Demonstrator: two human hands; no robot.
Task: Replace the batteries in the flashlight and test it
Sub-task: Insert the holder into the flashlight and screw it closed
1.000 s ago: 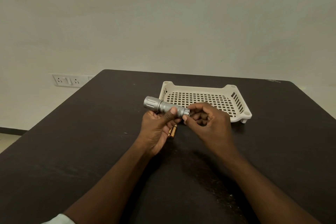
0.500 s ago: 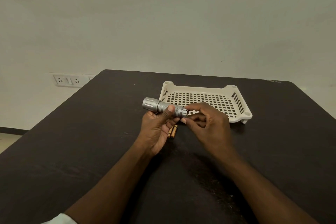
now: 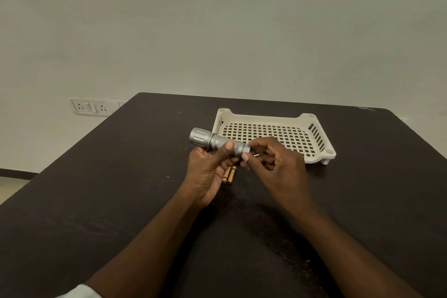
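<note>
You are gripping the silver flashlight (image 3: 219, 142) in your left hand (image 3: 210, 169) while your right hand (image 3: 273, 162) is pinching its tail cap (image 3: 244, 148); two batteries (image 3: 229, 174) are lying beneath, testing seemingly undone.

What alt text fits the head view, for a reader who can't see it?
Above a dark table, the left hand grips a silver metal flashlight while the right hand pinches its tail end. Two small gold batteries lie on the table below the hands, and a cream perforated plastic tray stands behind them.
</note>
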